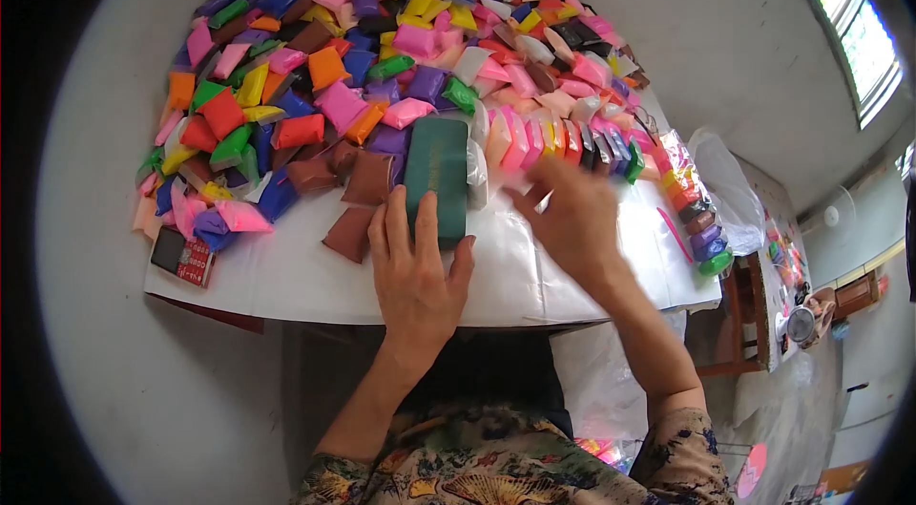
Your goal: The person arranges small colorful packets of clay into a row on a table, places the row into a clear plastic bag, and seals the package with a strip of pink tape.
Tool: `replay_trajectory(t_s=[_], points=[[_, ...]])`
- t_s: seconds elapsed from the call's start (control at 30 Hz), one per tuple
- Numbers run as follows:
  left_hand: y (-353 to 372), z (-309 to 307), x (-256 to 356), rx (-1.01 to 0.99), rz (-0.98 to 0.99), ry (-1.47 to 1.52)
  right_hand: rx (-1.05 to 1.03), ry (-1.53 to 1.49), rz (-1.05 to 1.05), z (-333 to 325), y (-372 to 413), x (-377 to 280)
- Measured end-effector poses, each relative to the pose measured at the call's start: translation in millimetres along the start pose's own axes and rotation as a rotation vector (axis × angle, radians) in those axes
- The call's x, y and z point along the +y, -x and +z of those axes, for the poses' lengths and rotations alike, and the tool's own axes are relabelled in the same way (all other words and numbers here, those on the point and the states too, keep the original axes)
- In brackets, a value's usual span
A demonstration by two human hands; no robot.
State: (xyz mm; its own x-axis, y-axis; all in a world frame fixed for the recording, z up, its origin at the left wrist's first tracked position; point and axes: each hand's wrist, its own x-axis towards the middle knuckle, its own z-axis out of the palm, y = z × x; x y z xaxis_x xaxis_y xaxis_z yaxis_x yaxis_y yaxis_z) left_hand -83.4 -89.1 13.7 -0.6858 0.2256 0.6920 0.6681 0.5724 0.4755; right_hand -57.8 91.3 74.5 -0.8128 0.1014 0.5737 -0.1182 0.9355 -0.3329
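At the far left of the tabletop (496, 290) we had a phone (182, 257) with a red keypad, lying at a slant near the corner. Beyond it and across the back spread our heap of coloured packets (342, 107), with brown packets (369, 178) at its near edge, just left of the green case (438, 182).

The green case lay near the middle, its long axis running away from us, one short end towards us and the other towards the heap. Our left hand (418, 290) rested on its near part, palm down; that grip was spread, the fingers touching the case and the thumb held apart by its right edge.

Against the case's right side stood white packets (477, 166), and from there our row of packets (563, 144) ran rightward, standing on edge, from pale and pink through yellow, red and black to blue and green. Our right hand (572, 223) hung near the row, fingers bent and blurred; we could not tell whether its grip pinched anything. Farther right lay a thin pink stick (674, 234), then a clear bag of packets (698, 209), its length pointing towards us.
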Motion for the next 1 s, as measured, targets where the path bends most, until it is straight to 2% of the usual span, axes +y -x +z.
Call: replay_trajectory(t_s=[0.03,0.07,0.1,0.2,0.27,0.37,0.43,0.63,0.77,0.83,0.9,1.0], points=[[0.4,0.3,0.1,0.007,0.003,-0.001,0.059,0.131,0.024,-10.3,-16.5,12.7],[0.9,0.5,-0.2,0.012,0.002,-0.002,0.182,0.096,0.056,-21.6,-34.7,21.1],[0.9,0.5,-0.4,0.015,0.003,-0.003,0.174,0.23,0.064,-33.2,-55.5,32.5],[-0.1,0.3,0.1,0.016,0.003,0.007,-0.045,0.386,0.189,-41.7,-106.1,52.5],[-0.9,-0.7,0.1,0.014,0.008,0.004,-0.166,0.409,0.201,-23.9,-124.9,70.5],[-0.9,-1.7,-0.3,0.008,0.021,-0.005,-0.313,0.552,0.078,-3.3,-137.5,76.4],[-0.3,-1.7,-1.5,0.007,0.019,0.007,-0.437,0.639,0.135,9.4,-149.6,81.6],[0.4,0.2,-3.1,0.028,0.019,0.052,-0.339,0.777,-0.011,24.7,-163.6,99.6],[0.1,-0.4,-3.4,0.042,0.024,0.056,-0.241,0.796,0.028,-16.7,-164.9,84.5],[0.6,0.5,-3.8,0.06,0.024,0.054,-0.128,0.628,0.145,-51.2,-150.1,65.1],[0.5,1.8,-4.5,0.094,0.041,0.022,-0.2,0.186,0.131,-85.4,-122.3,65.8],[1.1,2.1,-3.5,0.129,0.087,0.007,-0.46,-0.353,0.236,-99.6,-56.1,45.9]])
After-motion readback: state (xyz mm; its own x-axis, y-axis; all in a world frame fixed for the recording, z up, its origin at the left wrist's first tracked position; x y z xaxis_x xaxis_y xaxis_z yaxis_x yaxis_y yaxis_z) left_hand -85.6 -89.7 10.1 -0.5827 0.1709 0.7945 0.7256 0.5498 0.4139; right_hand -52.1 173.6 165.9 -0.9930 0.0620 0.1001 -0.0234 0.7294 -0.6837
